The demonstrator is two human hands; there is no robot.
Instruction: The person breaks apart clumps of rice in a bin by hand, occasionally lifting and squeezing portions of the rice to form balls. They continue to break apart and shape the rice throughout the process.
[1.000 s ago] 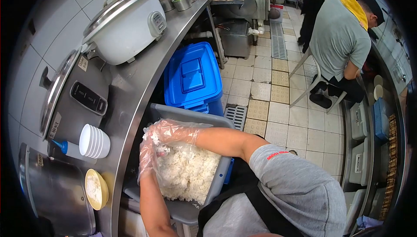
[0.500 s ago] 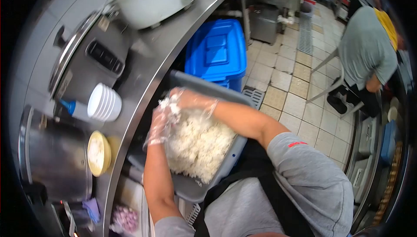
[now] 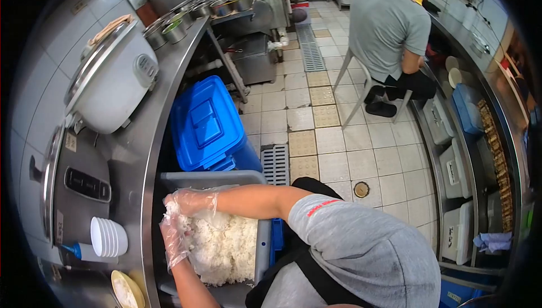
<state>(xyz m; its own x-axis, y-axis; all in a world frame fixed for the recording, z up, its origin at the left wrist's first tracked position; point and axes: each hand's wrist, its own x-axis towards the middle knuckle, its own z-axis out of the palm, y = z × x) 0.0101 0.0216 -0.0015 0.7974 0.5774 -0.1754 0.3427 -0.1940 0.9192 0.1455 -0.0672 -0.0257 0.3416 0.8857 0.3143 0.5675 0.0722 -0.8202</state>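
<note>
My left hand, in a clear plastic glove, is closed at the left side of the grey tub. Just above it, my right hand, gloved the same way, is also closed, close against the left one. White rice shows between and around the fingers, and some clings to the gloves. More rice fills the tub below and to the right of both hands.
A blue lidded bin stands beyond the tub. The steel counter at left holds a rice cooker, stacked white bowls and a yellow bowl. A person sits on a chair at the upper right.
The view has turned upward and to the right, showing more of the floor and the seated person. Both hands remain together over the tub's rice.
</note>
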